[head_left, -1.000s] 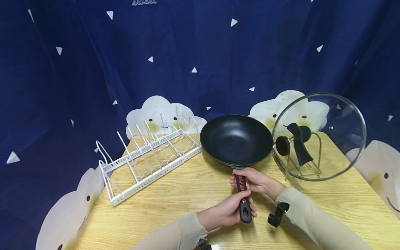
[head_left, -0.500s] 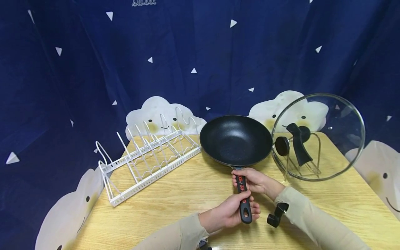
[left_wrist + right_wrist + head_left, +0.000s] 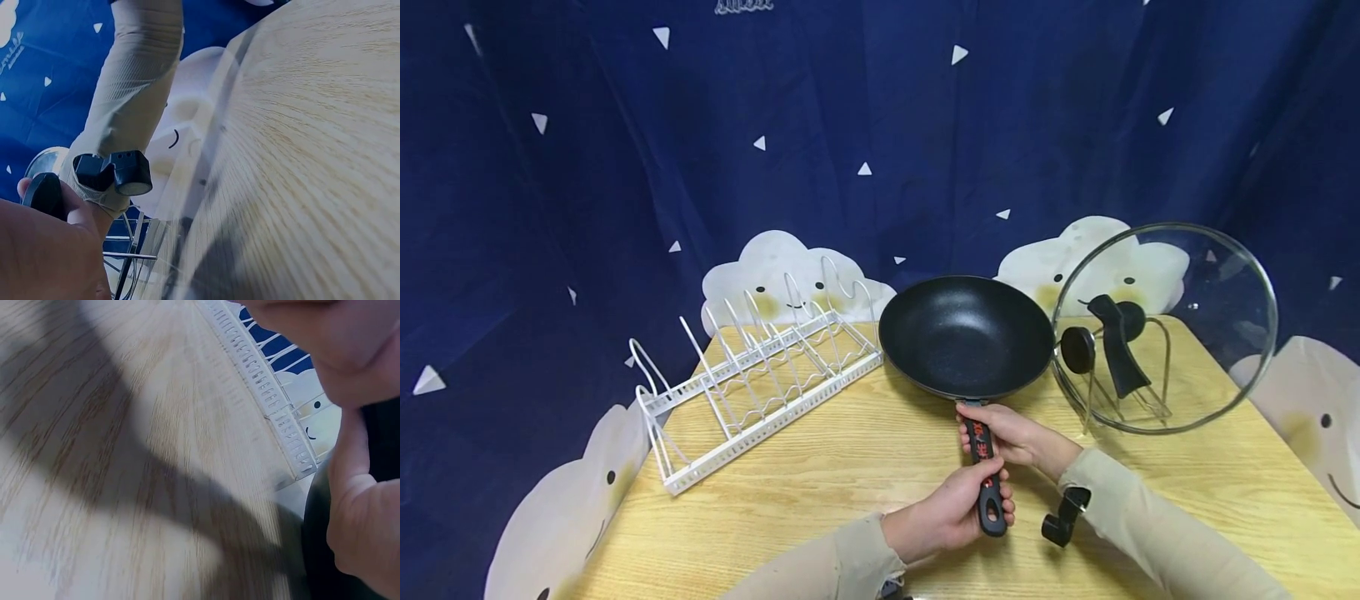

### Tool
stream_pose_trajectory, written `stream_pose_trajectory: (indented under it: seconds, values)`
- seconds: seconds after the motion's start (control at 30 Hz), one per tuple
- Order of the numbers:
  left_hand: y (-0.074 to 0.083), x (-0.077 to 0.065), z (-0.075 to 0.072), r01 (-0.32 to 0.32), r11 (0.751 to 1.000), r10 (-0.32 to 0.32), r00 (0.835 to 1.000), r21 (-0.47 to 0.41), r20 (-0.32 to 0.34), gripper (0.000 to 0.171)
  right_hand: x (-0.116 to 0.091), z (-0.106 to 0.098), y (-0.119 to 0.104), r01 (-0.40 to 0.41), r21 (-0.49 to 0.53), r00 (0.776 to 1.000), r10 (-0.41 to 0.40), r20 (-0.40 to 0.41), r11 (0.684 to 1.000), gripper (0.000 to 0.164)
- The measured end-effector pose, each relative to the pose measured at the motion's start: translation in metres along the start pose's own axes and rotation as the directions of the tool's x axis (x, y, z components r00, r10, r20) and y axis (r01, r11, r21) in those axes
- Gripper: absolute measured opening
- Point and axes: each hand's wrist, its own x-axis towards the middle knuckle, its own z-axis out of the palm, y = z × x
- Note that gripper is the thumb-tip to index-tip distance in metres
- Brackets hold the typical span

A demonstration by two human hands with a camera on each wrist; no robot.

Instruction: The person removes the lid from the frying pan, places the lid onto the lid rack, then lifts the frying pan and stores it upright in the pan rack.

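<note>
Beyond both hands (image 3: 947,510) (image 3: 1011,433), the black pan (image 3: 966,337), handle (image 3: 982,450) between their fingers.

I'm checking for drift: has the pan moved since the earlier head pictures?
No: in the head view, the pan keeps its place beside the rack, with no visible shift.

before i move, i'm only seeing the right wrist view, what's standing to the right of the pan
Observer: A clear glass lid, raised on edge to the right of the pan; it shows in the head view.
Operator: ok and which way does the pan's open side face
Observer: Upward and toward the head camera, so its black inside is in plain sight there.
</note>
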Motion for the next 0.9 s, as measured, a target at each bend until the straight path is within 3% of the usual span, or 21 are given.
stream_pose_trajectory:
  seconds: [0.17, 0.33, 0.6, 0.77, 0.9]
  values:
    - [-0.001, 0.0, 0.005, -0.009, 1.0, 0.008, 0.998, -0.016, -0.056, 0.018, 0.0, 0.004, 0.0, 0.008, -0.055, 0.999, -0.01, -0.042, 0.998, 0.027]
    - [-0.004, 0.001, 0.01, -0.058, 0.998, 0.059, 0.99, 0.008, -0.129, 0.02, 0.0, 0.005, 0.0, 0.018, -0.121, 0.996, -0.029, -0.089, 0.992, 0.026]
    - [-0.012, 0.004, 0.015, -0.147, 0.982, 0.172, 0.953, 0.116, -0.248, 0.024, 0.0, 0.006, 0.002, 0.039, -0.148, 0.994, -0.053, -0.094, 0.988, 0.027]
    - [-0.017, 0.007, 0.016, -0.197, 0.965, 0.24, 0.925, 0.171, -0.293, 0.02, 0.0, 0.007, 0.004, 0.062, -0.15, 0.992, -0.077, -0.095, 0.987, 0.026]
    - [-0.019, 0.007, 0.015, -0.209, 0.958, 0.261, 0.916, 0.194, -0.303, 0.019, 0.001, 0.007, 0.005, 0.076, -0.145, 0.99, -0.092, -0.105, 0.987, 0.025]
